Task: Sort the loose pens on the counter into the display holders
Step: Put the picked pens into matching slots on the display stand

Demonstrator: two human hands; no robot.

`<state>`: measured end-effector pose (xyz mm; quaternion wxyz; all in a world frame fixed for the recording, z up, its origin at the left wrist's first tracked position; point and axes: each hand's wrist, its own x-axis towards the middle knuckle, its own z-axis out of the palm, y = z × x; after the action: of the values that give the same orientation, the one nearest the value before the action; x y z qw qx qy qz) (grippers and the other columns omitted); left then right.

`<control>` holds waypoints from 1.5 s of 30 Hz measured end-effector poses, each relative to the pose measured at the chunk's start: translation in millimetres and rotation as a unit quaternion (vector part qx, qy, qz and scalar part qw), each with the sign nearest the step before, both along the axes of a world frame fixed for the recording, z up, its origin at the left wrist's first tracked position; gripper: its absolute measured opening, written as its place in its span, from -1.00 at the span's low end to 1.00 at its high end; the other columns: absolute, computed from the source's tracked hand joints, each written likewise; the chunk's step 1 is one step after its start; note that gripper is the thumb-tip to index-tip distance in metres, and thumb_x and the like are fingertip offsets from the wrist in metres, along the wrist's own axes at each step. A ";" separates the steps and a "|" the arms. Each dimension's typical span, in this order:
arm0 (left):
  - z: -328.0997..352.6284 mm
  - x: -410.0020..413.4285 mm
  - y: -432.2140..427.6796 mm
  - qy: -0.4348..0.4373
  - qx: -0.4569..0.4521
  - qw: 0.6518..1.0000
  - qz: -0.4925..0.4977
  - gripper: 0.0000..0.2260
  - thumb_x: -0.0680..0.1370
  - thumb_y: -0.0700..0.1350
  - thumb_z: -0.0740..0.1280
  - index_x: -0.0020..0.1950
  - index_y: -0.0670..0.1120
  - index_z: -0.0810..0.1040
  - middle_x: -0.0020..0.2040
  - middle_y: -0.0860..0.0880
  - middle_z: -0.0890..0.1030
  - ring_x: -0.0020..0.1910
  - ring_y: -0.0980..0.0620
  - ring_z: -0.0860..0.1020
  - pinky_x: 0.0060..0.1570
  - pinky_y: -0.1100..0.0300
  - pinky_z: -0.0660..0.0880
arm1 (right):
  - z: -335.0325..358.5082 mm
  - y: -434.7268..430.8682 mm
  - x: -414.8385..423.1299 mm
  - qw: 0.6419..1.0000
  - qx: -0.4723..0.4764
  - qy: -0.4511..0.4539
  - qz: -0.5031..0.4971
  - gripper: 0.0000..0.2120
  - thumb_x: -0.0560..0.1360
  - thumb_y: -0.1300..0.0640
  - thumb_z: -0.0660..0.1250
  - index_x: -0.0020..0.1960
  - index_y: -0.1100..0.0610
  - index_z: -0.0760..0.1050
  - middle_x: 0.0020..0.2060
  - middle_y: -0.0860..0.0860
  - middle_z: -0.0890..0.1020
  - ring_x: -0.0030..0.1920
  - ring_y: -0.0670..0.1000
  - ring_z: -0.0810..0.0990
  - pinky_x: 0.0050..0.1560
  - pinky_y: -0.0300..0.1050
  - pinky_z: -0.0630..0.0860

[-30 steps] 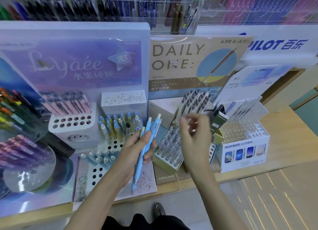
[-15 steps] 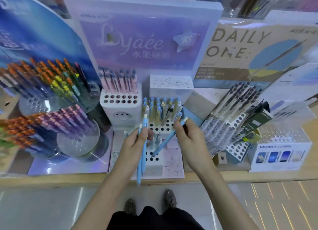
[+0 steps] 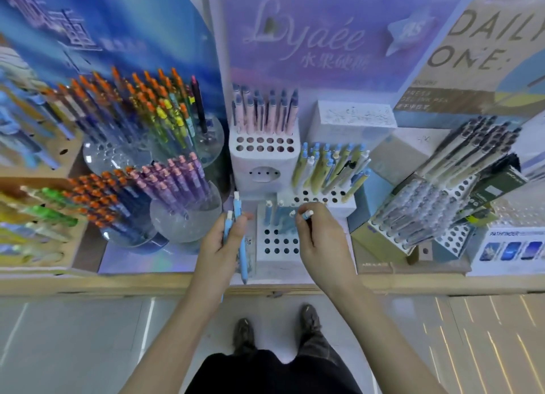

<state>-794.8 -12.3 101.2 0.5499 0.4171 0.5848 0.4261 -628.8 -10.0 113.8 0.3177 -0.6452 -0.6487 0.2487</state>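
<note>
My left hand grips two light blue pens, white caps up, just left of the low white holder. My right hand pinches a third light blue pen by its capped end, right over the holder's holes. Only that pen's white and blue top shows; its barrel is hidden by my fingers. A few pale blue pens stand in the holder's back rows. Its front holes are open.
A taller white holder with pink pens stands behind. A stepped holder with yellow and blue pens is at right. Clear round stands of purple and orange pens crowd the left. A tilted grey pen rack is right. The wooden counter edge runs below.
My right hand has brought its blue pen down from a slant to upright over the low holder. The view has tilted down and closer. My left hand still holds two pens.
</note>
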 end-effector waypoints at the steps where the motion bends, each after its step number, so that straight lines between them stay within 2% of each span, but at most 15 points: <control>1: -0.6 -2.9 -0.5 0.005 0.002 1.000 -0.001 -0.72 0.40 0.25 0.23 -0.02 0.18 0.58 -0.31 0.18 0.47 -0.26 0.22 0.46 -0.10 0.25 0.46 | -3.8 0.6 -3.5 1.000 0.003 -0.014 0.004 -0.91 0.63 0.19 0.14 0.05 0.19 0.40 -0.34 -0.12 0.33 -0.39 -0.07 0.33 -0.40 -0.24 0.16; 5: -1.5 -14.1 -2.3 0.019 0.021 1.000 -0.001 -0.75 0.43 0.16 0.26 0.05 0.16 0.57 -0.41 0.25 0.50 -0.37 0.21 0.43 -0.28 0.32 0.45 | -19.4 -0.1 -12.0 0.998 0.011 -0.065 0.013 -0.87 0.62 0.20 0.16 0.08 0.25 0.41 -0.13 0.07 0.46 -0.24 0.16 0.46 -0.34 -0.02 0.21; 7: -1.7 -18.7 -2.9 0.010 0.027 1.000 -0.004 -0.74 0.44 0.14 0.28 0.08 0.14 0.58 -0.25 0.04 0.50 -0.12 0.04 0.42 -0.07 0.07 0.53 | -26.1 -2.0 -13.5 0.997 0.013 -0.078 0.013 -0.87 0.61 0.22 0.18 0.11 0.26 0.41 -0.11 0.13 0.53 -0.23 0.20 0.50 -0.36 0.01 0.30; 9: -2.2 -22.2 -3.0 0.010 0.026 1.000 -0.009 -0.74 0.45 0.13 0.28 0.10 0.13 0.58 -0.13 0.04 0.48 -0.01 0.07 0.37 0.17 -0.18 0.40 | -31.3 -3.2 -15.0 0.996 0.012 -0.086 0.011 -0.85 0.60 0.22 0.21 0.14 0.25 0.40 -0.14 0.15 0.58 -0.25 0.21 0.54 -0.38 0.00 0.34; 12: -3.9 -24.2 0.1 0.015 0.018 1.000 -0.008 -0.84 0.51 0.06 0.30 0.07 0.16 0.58 -0.33 0.27 0.55 -0.01 0.09 0.39 0.18 -0.26 0.38 | -36.3 -2.1 -18.1 0.997 0.001 -0.073 -0.003 -0.80 0.59 0.19 0.25 0.17 0.24 0.38 -0.25 0.12 0.62 -0.32 0.16 0.58 -0.40 -0.03 0.40; 14: -4.9 -23.5 2.4 0.013 0.024 1.000 -0.011 -0.85 0.52 0.02 0.30 0.07 0.13 0.58 -0.38 0.32 0.52 -0.13 0.06 0.43 0.09 -0.21 0.42 | -37.2 0.5 -21.0 0.997 -0.011 -0.070 -0.013 -0.81 0.59 0.17 0.26 0.14 0.24 0.37 -0.27 0.13 0.61 -0.34 0.18 0.58 -0.38 0.03 0.47; 16: -6.1 -21.6 4.9 0.007 0.037 0.999 -0.009 -0.86 0.52 -0.01 0.31 0.06 0.09 0.58 -0.42 0.22 0.49 -0.37 0.19 0.47 -0.10 -0.10 0.43 | -36.6 4.9 -23.8 0.997 -0.007 -0.079 -0.021 -0.82 0.59 0.18 0.26 0.12 0.26 0.39 -0.31 0.17 0.60 -0.36 0.21 0.57 -0.39 0.10 0.49; 18: -8.1 -18.9 9.1 0.005 0.053 0.999 -0.012 -0.90 0.54 -0.07 0.33 0.03 0.08 0.59 -0.39 0.15 0.49 -0.41 0.33 0.44 -0.42 0.22 0.42 | -35.9 10.3 -26.6 0.994 -0.002 -0.109 -0.026 -0.81 0.59 0.17 0.25 0.13 0.28 0.42 -0.37 0.19 0.57 -0.38 0.24 0.54 -0.43 0.06 0.45; 21: -11.2 -13.7 18.6 0.007 0.063 0.998 -0.018 -0.90 0.54 -0.13 0.36 -0.02 0.07 0.59 -0.37 0.22 0.52 -0.41 0.32 0.42 -0.39 0.48 0.35 | -34.9 14.2 -29.5 0.987 0.008 -0.156 -0.043 -0.78 0.58 0.14 0.28 0.09 0.31 0.46 -0.43 0.22 0.55 -0.43 0.27 0.53 -0.47 -0.09 0.27; 26: -15.1 -1.0 32.7 0.038 0.091 0.995 -0.020 -0.87 0.52 -0.20 0.39 -0.12 0.04 0.57 -0.32 0.21 0.58 -0.29 0.29 0.49 -0.22 0.39 0.44 | -37.3 12.4 -26.5 0.990 -0.002 -0.133 -0.045 -0.72 0.58 0.07 0.28 0.19 0.22 0.43 -0.36 0.15 0.59 -0.35 0.24 0.57 -0.46 -0.08 0.29; 29: -23.3 5.4 35.9 0.095 0.106 0.989 -0.038 -0.92 0.53 -0.18 0.39 -0.13 -0.02 0.55 -0.27 0.02 0.60 -0.26 0.02 0.50 -0.21 0.19 0.43 | -34.5 4.1 -20.3 0.998 0.013 -0.053 -0.028 -0.66 0.57 0.12 0.30 0.29 0.19 0.37 -0.37 0.06 0.60 -0.37 0.15 0.57 -0.41 0.00 0.44; 33: -33.0 7.3 38.1 0.180 0.137 0.973 -0.055 -0.89 0.52 -0.13 0.40 -0.08 -0.16 0.54 -0.19 -0.15 0.60 -0.17 -0.17 0.52 -0.16 0.01 0.46 | -34.7 -10.3 -7.8 0.999 0.010 -0.019 -0.044 -0.68 0.58 0.15 0.26 0.31 0.17 0.35 -0.39 -0.05 0.53 -0.45 -0.05 0.45 -0.39 -0.04 0.40; 37: -34.8 11.2 39.7 0.213 0.159 0.961 -0.078 -0.85 0.51 -0.09 0.40 -0.04 -0.16 0.55 -0.27 0.00 0.56 -0.25 0.03 0.49 -0.22 0.14 0.42 | -37.5 -20.6 -3.4 0.998 -0.004 -0.003 -0.057 -0.67 0.58 0.17 0.26 0.33 0.15 0.34 -0.36 -0.12 0.51 -0.47 -0.17 0.41 -0.38 -0.20 0.25; 41: -34.4 18.5 45.1 0.186 0.145 0.971 -0.049 -0.83 0.49 -0.09 0.44 -0.11 -0.16 0.52 -0.28 -0.02 0.55 -0.28 0.05 0.46 -0.28 0.25 0.37 | -40.0 -27.3 -3.0 0.996 -0.009 0.029 -0.079 -0.70 0.58 0.15 0.25 0.30 0.09 0.34 -0.35 -0.13 0.54 -0.37 -0.08 0.50 -0.32 -0.15 0.37; 45: -37.7 20.2 47.3 0.196 0.146 0.969 -0.046 -0.85 0.46 -0.09 0.47 -0.13 -0.09 0.53 -0.24 0.16 0.59 -0.24 0.21 0.53 -0.26 0.35 0.38 | -41.5 -31.4 -2.4 0.996 -0.001 0.039 -0.084 -0.70 0.58 0.17 0.25 0.30 0.09 0.35 -0.38 -0.04 0.56 -0.37 -0.03 0.48 -0.31 -0.10 0.39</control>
<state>-774.6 34.9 63.5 0.3774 0.5945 0.5927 0.3910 -631.2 -41.4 72.3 0.3620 -0.6875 -0.5793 0.2466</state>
